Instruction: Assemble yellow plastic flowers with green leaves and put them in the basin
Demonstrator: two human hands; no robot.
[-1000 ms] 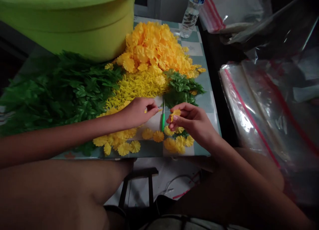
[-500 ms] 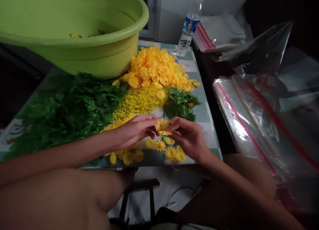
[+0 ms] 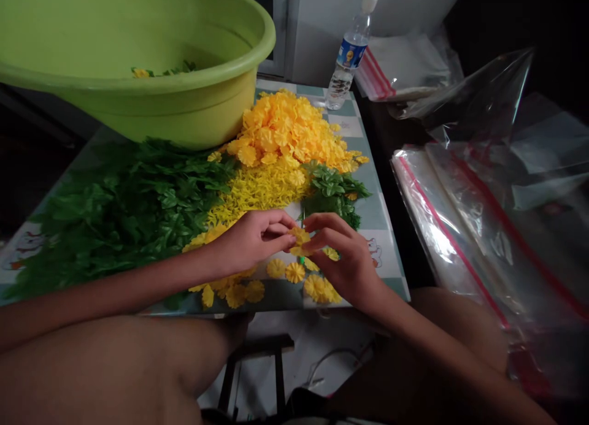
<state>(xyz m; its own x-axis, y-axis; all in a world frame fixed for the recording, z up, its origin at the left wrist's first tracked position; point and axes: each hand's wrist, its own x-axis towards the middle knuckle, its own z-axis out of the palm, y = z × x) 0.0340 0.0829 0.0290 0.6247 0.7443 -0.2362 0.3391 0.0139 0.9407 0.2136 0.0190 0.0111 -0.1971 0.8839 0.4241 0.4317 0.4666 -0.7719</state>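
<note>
Between my fingertips, over the front of the table, is a yellow artificial flower point(image 3: 300, 240). My left hand point(image 3: 260, 240) pinches its left side. My right hand point(image 3: 340, 250) holds its right side, with the fingers curled. A thin upright spike point(image 3: 303, 211) rises just behind the flower, and a small green piece point(image 3: 302, 260) shows below it. Loose yellow flowers point(image 3: 294, 272) lie on the table under my hands, and more point(image 3: 234, 292) sit beneath my left wrist. Beyond my hands is a heap of small yellow pieces point(image 3: 257, 189).
A large green basin point(image 3: 184, 112) stands at the back left, with leaves and a flower inside. Piles of green leaves point(image 3: 124, 210), orange-yellow flowers point(image 3: 289, 127) and smaller leaves point(image 3: 335, 189) cover the checked table point(image 3: 386, 253). A water bottle point(image 3: 348, 57) stands behind; plastic bags point(image 3: 442, 216) lie right.
My left fingers have closed in on the flower's left edge. My right fingers have shifted around its right side, and the flower has turned and dropped slightly.
</note>
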